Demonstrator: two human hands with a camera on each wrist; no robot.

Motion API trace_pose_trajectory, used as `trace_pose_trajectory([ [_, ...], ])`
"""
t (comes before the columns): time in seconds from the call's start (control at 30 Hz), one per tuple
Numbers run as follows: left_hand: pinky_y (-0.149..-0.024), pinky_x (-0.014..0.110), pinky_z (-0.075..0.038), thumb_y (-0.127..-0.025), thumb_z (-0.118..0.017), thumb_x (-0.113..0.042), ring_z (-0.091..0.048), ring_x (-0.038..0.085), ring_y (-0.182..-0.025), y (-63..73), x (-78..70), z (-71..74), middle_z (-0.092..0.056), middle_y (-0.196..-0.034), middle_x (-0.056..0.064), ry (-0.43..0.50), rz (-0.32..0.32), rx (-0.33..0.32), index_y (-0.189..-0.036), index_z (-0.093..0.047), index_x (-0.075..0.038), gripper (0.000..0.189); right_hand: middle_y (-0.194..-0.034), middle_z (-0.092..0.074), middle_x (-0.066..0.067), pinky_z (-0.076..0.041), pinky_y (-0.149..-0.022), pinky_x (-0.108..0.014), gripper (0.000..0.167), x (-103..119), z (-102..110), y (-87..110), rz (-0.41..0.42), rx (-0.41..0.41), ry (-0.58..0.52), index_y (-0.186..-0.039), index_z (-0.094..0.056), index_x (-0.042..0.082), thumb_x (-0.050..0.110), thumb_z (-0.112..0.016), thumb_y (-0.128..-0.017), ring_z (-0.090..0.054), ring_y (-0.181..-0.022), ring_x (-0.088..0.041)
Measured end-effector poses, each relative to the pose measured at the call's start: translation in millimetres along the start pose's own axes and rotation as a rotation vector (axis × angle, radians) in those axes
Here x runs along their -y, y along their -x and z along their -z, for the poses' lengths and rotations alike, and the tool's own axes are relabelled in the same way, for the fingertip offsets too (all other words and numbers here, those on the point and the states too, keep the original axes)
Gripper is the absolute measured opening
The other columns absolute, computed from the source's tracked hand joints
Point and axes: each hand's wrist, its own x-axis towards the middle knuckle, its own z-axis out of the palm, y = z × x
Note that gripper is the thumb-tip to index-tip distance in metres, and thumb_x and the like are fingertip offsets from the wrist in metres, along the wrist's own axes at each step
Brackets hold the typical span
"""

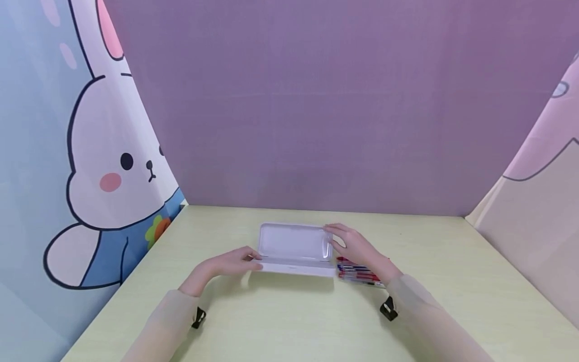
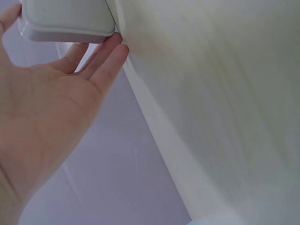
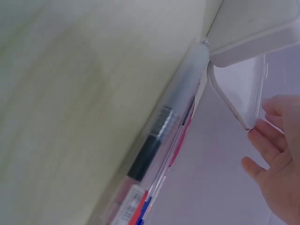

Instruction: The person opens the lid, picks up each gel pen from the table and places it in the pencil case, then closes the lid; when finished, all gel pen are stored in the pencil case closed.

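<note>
Centrally set white case (image 1: 294, 269): sat open at about the middle of the surface (image 1: 271, 327), on it or just above it (could not tell which), and cast a shadow below the front wall.
Lid (image 1: 294, 242): stood raised at the back of the case, inner face toward the head camera; probably needed a hand at the edge to stay steady.
Left hand (image 1: 232, 261): gripped the left end of the case, fingers (image 2: 112, 65) bent about the end wall and pinching it; likely braced the base against any tug on the lid.
Right hand (image 1: 355, 246): pinched the lid near its upper right corner, with at least one of the fingers (image 3: 267, 140) spread away from the edge; seemingly chose the corner for easy control of the lid's angle.
Pens (image 1: 362, 274): lay just beside the right end of the case, partly hidden by the right arm (image 1: 390, 274); perhaps put there to be within reach yet clear of the lid.
Head view: showed the whole inside of the lid, but gave no clear look at the floor of the case.
Left wrist view: showed the palm and the rounded outer end of the case, but no pens.
Right wrist view: showed a clear barrel and a barcode label among the pens, reduced to coloured streaks from above.
</note>
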Motion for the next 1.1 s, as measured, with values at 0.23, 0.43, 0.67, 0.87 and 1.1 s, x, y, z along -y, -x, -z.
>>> trace_pose_trajectory([
  [0.23, -0.103, 0.045, -0.041, -0.079, -0.072, -0.037, -0.048, 0.028, -0.118, 2.0, 1.5, 0.4, -0.049, -0.125, 0.009, 0.011, -0.067, 0.060, -0.119, -0.053, -0.005, 0.055, -0.140, -0.048, -0.015, -0.044, -0.101, -0.044, 0.047, -3.0, 1.7, 0.0, -0.042, 0.050, -0.036, -0.136, -0.048, 0.004, 0.010, -0.060, -0.091, -0.047, -0.127, -0.031],
  [0.43, -0.106, 0.043, -0.039, -0.074, -0.079, -0.033, -0.046, 0.027, -0.118, -0.4, 0.8, -2.2, -0.045, -0.127, 0.011, -0.073, -0.122, 0.048, -0.116, -0.055, -0.004, 0.057, -0.142, -0.044, -0.017, -0.044, -0.101, -0.046, 0.050, -4.7, 2.9, -3.4, -0.065, 0.073, -0.066, -0.139, -0.043, 0.002, 0.004, -0.057, -0.091, -0.046, -0.127, -0.033],
  [0.67, -0.107, 0.048, -0.036, -0.069, -0.082, -0.032, -0.046, 0.031, -0.119, -1.7, -1.6, -5.2, -0.044, -0.129, 0.013, -0.125, -0.141, 0.030, -0.112, -0.058, -0.002, 0.058, -0.146, -0.038, -0.020, -0.042, -0.102, -0.047, 0.052, -5.7, 1.6, -5.0, -0.109, 0.137, -0.126, -0.142, -0.037, 0.002, 0.003, -0.053, -0.093, -0.046, -0.126, -0.035],
  [0.87, -0.108, 0.046, -0.036, -0.064, -0.085, -0.033, -0.047, 0.031, -0.120, -4.6, -0.6, -10.3, -0.043, -0.129, 0.012, -0.159, -0.132, 0.014, -0.110, -0.058, -0.003, 0.061, -0.147, -0.034, -0.021, -0.048, -0.093, -0.044, 0.052, -3.0, 2.4, -8.4, -0.142, 0.177, -0.164, -0.143, -0.035, 0.001, 0.002, -0.050, -0.094, -0.058, -0.083, -0.025],
  [1.1, -0.108, 0.045, -0.037, -0.062, -0.086, -0.032, -0.047, 0.031, -0.119, -5.9, -3.4, -12.0, -0.043, -0.128, 0.013, -0.162, -0.137, 0.006, -0.108, -0.057, -0.001, 0.063, -0.151, -0.028, -0.020, -0.034, -0.108, -0.051, 0.056, 0.0, 1.6, -9.7, -0.215, 0.228, -0.227, -0.146, -0.029, 0.002, 0.006, -0.050, -0.095, -0.044, -0.126, -0.039],
])
